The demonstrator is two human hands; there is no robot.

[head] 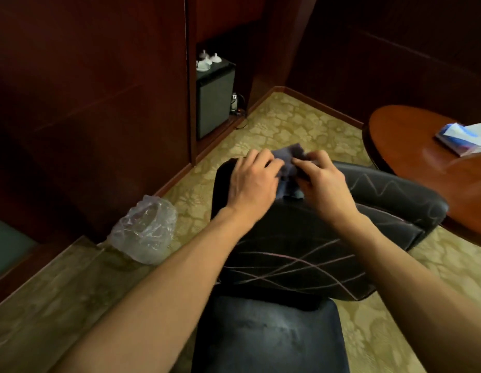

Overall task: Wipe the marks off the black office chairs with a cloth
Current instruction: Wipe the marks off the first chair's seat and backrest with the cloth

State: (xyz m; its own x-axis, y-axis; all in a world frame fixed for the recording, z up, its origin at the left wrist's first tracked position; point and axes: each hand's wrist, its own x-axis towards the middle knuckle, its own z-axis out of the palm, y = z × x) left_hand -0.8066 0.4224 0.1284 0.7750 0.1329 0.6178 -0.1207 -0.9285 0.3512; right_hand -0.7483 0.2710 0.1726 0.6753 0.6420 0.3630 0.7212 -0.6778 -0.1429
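Fingers of left hand (254,181) and right hand (321,181) pinch cloth (289,162) (bunched) over chair (301,254).

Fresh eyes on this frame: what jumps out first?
Dead centre, the left hand and right hand both grip a bluish cloth over the top of a black chair, whose back is crossed by pale scribbled lines. To the left on the carpet sits a crumpled clear plastic bag; a round wooden table stands at the right.

A black office chair (301,246) bears pale crisscrossing marks (287,267) across its backrest. A crumpled blue-grey cloth (289,168) sits bunched above its top edge.
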